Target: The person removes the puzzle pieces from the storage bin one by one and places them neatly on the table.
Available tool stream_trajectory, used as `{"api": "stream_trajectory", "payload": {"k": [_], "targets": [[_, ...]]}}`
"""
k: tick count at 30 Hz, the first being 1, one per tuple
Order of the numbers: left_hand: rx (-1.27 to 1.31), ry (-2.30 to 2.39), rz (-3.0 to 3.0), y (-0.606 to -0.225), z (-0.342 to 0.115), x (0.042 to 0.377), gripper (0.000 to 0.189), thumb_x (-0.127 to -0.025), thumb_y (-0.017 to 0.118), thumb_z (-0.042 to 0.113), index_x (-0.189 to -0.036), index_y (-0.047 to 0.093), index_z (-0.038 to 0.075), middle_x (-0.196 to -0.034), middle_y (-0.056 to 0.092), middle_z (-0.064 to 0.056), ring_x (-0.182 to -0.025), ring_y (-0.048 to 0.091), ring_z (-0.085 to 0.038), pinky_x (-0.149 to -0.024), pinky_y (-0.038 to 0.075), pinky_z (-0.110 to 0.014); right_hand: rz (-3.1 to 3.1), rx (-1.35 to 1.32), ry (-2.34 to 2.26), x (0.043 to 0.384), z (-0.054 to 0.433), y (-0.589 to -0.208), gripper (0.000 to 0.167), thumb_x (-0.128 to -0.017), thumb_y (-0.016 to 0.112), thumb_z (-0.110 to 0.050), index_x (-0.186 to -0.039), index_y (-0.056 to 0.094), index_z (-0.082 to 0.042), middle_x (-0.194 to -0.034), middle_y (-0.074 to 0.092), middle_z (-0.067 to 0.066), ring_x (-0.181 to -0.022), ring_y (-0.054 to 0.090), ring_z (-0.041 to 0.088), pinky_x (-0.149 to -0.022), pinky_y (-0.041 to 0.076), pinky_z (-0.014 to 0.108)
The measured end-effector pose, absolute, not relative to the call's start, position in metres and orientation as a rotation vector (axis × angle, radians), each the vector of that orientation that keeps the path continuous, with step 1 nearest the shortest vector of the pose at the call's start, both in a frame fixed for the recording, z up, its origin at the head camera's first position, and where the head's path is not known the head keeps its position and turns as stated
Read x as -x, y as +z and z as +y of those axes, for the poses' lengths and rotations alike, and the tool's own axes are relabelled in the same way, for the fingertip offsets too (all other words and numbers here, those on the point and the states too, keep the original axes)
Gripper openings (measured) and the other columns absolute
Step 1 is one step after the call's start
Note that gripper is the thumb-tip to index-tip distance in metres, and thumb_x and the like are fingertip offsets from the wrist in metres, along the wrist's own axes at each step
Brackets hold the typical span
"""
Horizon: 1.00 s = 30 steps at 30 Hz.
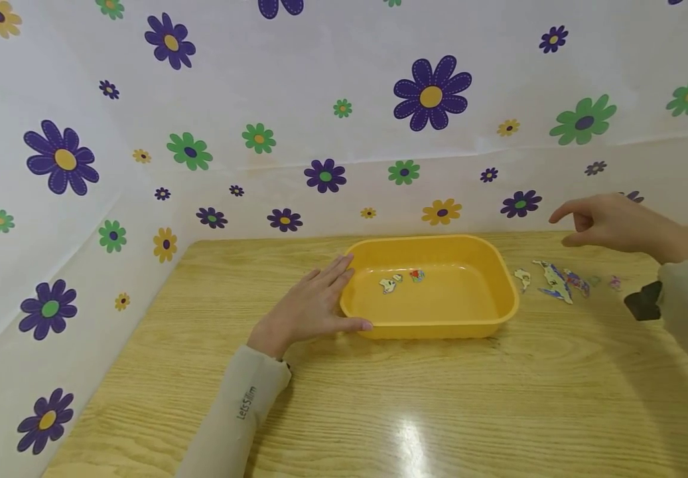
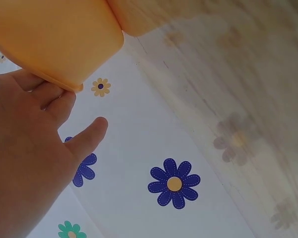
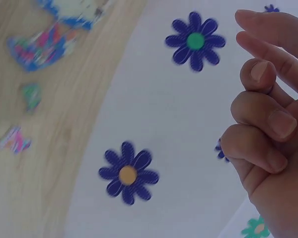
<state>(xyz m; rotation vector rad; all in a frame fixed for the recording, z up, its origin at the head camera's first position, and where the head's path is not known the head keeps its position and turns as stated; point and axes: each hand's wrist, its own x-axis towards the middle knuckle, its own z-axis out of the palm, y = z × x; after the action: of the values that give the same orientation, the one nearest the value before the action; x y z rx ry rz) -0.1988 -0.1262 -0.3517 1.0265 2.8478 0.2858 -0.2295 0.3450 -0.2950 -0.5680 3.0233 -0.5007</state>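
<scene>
A yellow plastic basin (image 1: 433,330) stands on the table, with a few small flat printed pieces (image 1: 388,285) inside. My left hand (image 1: 310,302) rests on its left end, fingers along the rim and thumb at the front edge. The left wrist view shows that hand (image 2: 30,119) touching the basin's rim (image 2: 64,85). My right hand (image 1: 615,224) is raised above the table, right of the basin, holding nothing. Its index finger and thumb stand apart; the other fingers are loosely bent. Several flat, irregular, colourful pieces (image 1: 554,282) lie below it.
The wood-grain table (image 1: 332,411) meets a white flower-printed covering (image 1: 367,139) at the back and left. A small pale piece (image 1: 523,277) lies close to the basin's right end. Farther right is a small pink piece (image 1: 615,283). A dark object (image 1: 644,302) shows beside the right sleeve.
</scene>
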Motion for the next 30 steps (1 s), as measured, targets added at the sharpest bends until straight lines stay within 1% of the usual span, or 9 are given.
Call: {"api": "stream_trajectory", "payload": {"k": [10,21,30], "targets": [[-1.012,0.282,2.843,-0.351,-0.126,0.198,0.103,-0.091,0.06,0.067,-0.159,0.023,-0.001,-0.169,0.007,-0.011,-0.155,0.009,-0.025,-0.122,0.016,-0.051,3.028,0.68,-0.537,0.244,0.305,-0.283,0.029,-0.087,0.078,-0.005,-0.114,0.07,0.003,-0.069,0.048,-0.001,-0.061,0.04,0.013,-0.056,0.037,0.026],[-1.024,0.265,2.847,-0.351,-0.127,0.199,0.103,-0.091,0.059,0.068,-0.159,0.023,-0.001,-0.169,0.005,-0.011,-0.155,0.008,-0.025,-0.122,0.018,-0.051,3.001,0.745,-0.625,0.252,0.274,-0.279,0.03,-0.086,0.078,-0.006,-0.115,0.071,0.0,-0.071,0.05,0.0,-0.065,0.044,0.016,-0.058,0.04,0.026],[-1.026,0.271,2.839,-0.351,-0.127,0.199,0.103,-0.092,0.058,0.068,-0.159,0.023,-0.001,-0.169,0.004,-0.011,-0.155,0.007,-0.024,-0.122,0.017,-0.051,2.942,0.807,-0.725,0.256,0.244,-0.28,0.029,-0.085,0.079,-0.004,-0.113,0.072,0.001,-0.068,0.048,0.0,-0.064,0.044,0.018,-0.056,0.038,0.026]]}}
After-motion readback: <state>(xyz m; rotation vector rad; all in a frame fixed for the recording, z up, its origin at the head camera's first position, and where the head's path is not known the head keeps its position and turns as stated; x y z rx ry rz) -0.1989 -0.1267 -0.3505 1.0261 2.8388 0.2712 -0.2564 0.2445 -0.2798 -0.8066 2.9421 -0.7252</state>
